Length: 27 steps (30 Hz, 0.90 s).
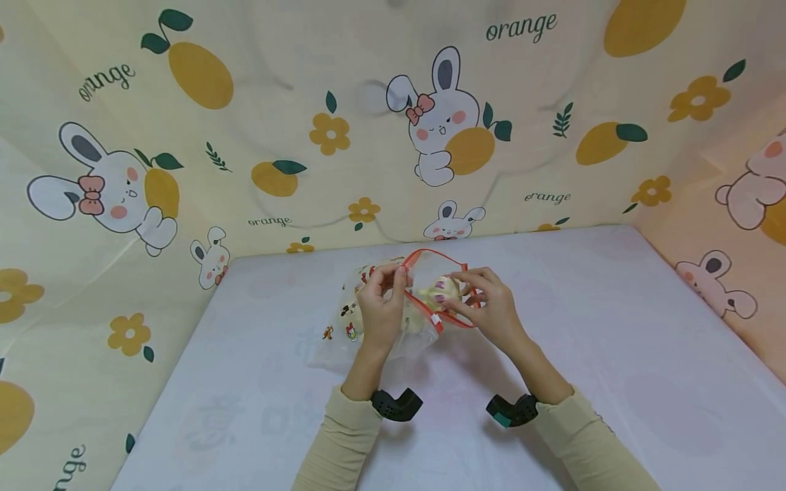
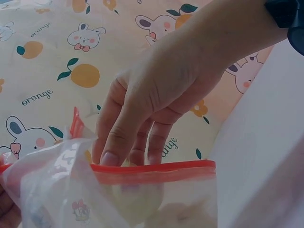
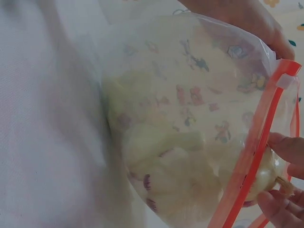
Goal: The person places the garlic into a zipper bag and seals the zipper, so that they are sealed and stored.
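Observation:
A clear zip bag with a red zip rim and small cartoon prints lies on the table, its mouth spread toward the right. My left hand pinches the rim at the mouth's left side. Between the thumb and fingers of my right hand is a pale garlic bulb with purple streaks, held at the bag's mouth. In the right wrist view more garlic bulbs show through the plastic. From the left wrist view, the right fingertips reach down to the red rim, with the held bulb partly behind the film.
A white slider sits on the red zip. The white-covered table stretches out around the bag. Behind and beside it hangs a cream cloth printed with rabbits and oranges. Black wrist cameras are strapped on both wrists.

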### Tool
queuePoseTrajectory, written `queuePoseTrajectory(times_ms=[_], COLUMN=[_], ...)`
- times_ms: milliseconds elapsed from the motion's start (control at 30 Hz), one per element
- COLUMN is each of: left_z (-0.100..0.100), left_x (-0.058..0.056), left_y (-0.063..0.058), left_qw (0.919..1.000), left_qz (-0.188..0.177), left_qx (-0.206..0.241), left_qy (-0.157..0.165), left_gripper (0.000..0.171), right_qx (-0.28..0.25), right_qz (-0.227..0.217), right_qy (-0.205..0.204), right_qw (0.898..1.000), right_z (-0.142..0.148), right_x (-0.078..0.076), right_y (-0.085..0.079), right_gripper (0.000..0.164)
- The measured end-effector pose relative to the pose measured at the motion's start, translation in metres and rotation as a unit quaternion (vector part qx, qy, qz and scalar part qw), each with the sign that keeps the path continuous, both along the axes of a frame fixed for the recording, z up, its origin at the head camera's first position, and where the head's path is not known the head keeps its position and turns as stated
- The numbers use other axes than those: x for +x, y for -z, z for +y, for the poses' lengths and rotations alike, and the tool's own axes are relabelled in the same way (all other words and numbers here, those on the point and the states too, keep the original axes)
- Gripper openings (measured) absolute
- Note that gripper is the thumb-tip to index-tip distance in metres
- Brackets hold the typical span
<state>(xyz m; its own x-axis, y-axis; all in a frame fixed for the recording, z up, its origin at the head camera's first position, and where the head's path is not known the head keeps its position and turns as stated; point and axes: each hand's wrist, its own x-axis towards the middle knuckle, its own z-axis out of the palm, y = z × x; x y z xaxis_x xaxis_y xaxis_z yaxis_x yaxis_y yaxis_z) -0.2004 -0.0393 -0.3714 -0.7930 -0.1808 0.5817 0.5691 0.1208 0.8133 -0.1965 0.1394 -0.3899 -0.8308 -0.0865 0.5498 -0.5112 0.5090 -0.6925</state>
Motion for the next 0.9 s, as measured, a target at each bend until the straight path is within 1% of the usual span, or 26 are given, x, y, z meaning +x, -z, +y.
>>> queuePoseTrajectory(times_ms=[167,233,333,433,533,600,700,900], left_z=[-0.0004,-0.0005,-0.0007,-0.0007,-0.0007,-0.0006,-0.0004,-0.0006], left_x=[0.0006,0.0004,-0.0003,-0.0008,-0.0007,-0.0008,-0.0010,-0.0008], left_y=[0.0000,0.0005,0.0016,0.0025,0.0027,0.0027,0.0028,0.0022], left_qw=[1.0000,1.0000,1.0000,1.0000,1.0000,1.0000,1.0000,1.0000], left_qz=[-0.001,-0.002,-0.005,-0.006,-0.004,-0.003,0.001,0.002], left_qx=[0.002,0.002,0.000,-0.004,-0.005,-0.004,-0.002,-0.003], left_qy=[0.002,0.003,0.000,0.000,0.000,0.000,0.000,0.001], left_gripper=[0.019,0.019,0.018,0.019,0.019,0.019,0.019,0.019], right_qx=[-0.047,-0.051,-0.044,-0.025,-0.006,0.001,0.003,0.001], right_qz=[-0.035,-0.039,-0.033,-0.026,-0.043,-0.065,-0.092,-0.097], right_qy=[-0.011,-0.016,-0.018,-0.002,0.006,-0.001,-0.023,-0.047], right_qw=[0.998,0.998,0.998,0.999,0.999,0.998,0.996,0.994], right_z=[-0.0011,-0.0016,-0.0021,-0.0021,-0.0019,-0.0019,-0.0022,-0.0018], right_x=[-0.0005,-0.0010,-0.0012,-0.0010,-0.0006,-0.0006,-0.0007,0.0000], right_y=[0.0017,0.0022,0.0028,0.0030,0.0032,0.0033,0.0033,0.0013], right_gripper=[0.047,0.047,0.045,0.033,0.019,0.014,0.013,0.015])
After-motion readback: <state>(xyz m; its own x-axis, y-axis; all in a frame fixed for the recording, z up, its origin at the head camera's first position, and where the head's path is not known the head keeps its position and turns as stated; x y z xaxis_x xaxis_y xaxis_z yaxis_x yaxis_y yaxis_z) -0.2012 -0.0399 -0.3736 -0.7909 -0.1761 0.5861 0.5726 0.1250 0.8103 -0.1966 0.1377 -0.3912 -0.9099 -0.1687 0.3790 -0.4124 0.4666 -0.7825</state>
